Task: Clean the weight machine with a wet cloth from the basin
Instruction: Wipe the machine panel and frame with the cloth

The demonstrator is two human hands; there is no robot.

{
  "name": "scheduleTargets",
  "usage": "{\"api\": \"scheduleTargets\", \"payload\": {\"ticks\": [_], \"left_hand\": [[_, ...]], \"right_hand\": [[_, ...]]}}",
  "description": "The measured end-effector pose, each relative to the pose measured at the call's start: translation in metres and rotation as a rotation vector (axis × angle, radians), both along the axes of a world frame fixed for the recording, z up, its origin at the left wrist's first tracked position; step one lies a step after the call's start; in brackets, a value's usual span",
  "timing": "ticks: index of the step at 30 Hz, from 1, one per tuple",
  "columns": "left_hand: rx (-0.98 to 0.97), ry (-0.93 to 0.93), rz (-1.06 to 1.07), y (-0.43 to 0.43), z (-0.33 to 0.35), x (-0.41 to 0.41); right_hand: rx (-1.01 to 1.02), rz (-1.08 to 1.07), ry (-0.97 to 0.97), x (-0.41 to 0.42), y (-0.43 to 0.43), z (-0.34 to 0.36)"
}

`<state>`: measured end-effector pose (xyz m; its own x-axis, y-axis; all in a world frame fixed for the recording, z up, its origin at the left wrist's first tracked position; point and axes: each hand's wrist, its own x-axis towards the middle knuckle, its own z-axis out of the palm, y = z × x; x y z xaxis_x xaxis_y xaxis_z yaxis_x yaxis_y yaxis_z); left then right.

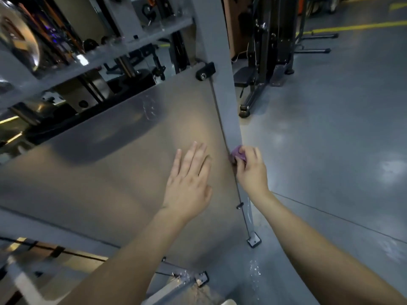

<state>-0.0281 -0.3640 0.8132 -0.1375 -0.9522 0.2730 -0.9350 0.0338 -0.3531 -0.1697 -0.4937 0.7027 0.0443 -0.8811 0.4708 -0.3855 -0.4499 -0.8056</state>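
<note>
**Left hand** [187,183]: released, fingers straight and close together, palm flat on the panel [99,177] of the weight machine. It holds nothing. The panel is a smooth grey sheet that runs left of and above this hand.

**Post** [218,51]: a grey upright along the panel's right edge, passing between the two hands. A black bracket [205,71] sits on the seam well above both hands. A small black clip [239,205] sits on the same seam just below the right hand.

**Cloth** [239,153]: purple and bunched, touching the post's edge just right of the left fingertips. Only a small part shows above the gripping fingers.

**Right hand** [251,170]: fingers curled round the cloth, grasping it against the post.

**Floor** [330,128]: grey, right of the right hand. Water droplets [254,271] lie below the right forearm, near the post's foot plate [254,240].
</note>
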Motion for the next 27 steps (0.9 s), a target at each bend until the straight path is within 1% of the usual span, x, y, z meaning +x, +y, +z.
{"api": "scheduleTargets", "payload": {"ticks": [3, 5, 8, 9, 11, 12, 13, 16, 17, 19, 21, 23, 25, 27], "left_hand": [[0.052, -0.024, -0.016, -0.002, -0.014, 0.003], [0.074, -0.048, -0.015, -0.003, -0.021, 0.005], [0.060, -0.052, -0.005, -0.004, -0.027, 0.004], [0.059, -0.049, -0.002, -0.005, -0.031, 0.004], [0.067, -0.050, 0.001, -0.006, -0.037, 0.003], [0.073, -0.053, -0.001, -0.006, -0.039, 0.004], [0.075, -0.061, -0.004, -0.005, -0.041, 0.006], [0.076, -0.087, -0.004, -0.005, -0.044, 0.010], [0.078, -0.090, -0.003, -0.004, -0.045, 0.010], [0.077, -0.087, -0.001, -0.003, -0.048, 0.011], [0.078, -0.077, 0.010, -0.002, -0.053, 0.011], [0.082, -0.072, 0.019, 0.001, -0.059, 0.013], [0.090, -0.064, 0.016, 0.003, -0.064, 0.014], [0.095, -0.056, 0.015, 0.006, -0.067, 0.015]], "right_hand": [[0.158, 0.031, 0.077, -0.006, 0.003, -0.037], [0.176, 0.024, 0.037, -0.005, 0.008, -0.032], [0.056, 0.041, -0.112, 0.008, 0.010, 0.012], [0.006, 0.053, -0.135, 0.013, 0.010, 0.021], [-0.066, 0.051, -0.131, 0.020, 0.008, 0.021], [-0.064, 0.034, -0.124, 0.021, 0.010, 0.009], [-0.025, 0.006, -0.120, 0.020, 0.013, -0.009], [0.200, -0.028, -0.087, 0.015, 0.021, -0.061], [0.253, -0.031, -0.072, 0.013, 0.021, -0.070], [0.293, -0.035, -0.086, 0.013, 0.017, -0.066], [0.274, -0.041, -0.154, 0.014, 0.011, -0.045], [0.147, -0.051, -0.193, 0.014, 0.004, -0.022], [0.065, -0.046, -0.183, 0.014, 0.002, -0.020], [0.139, -0.052, -0.160, 0.013, 0.006, -0.046]]}}
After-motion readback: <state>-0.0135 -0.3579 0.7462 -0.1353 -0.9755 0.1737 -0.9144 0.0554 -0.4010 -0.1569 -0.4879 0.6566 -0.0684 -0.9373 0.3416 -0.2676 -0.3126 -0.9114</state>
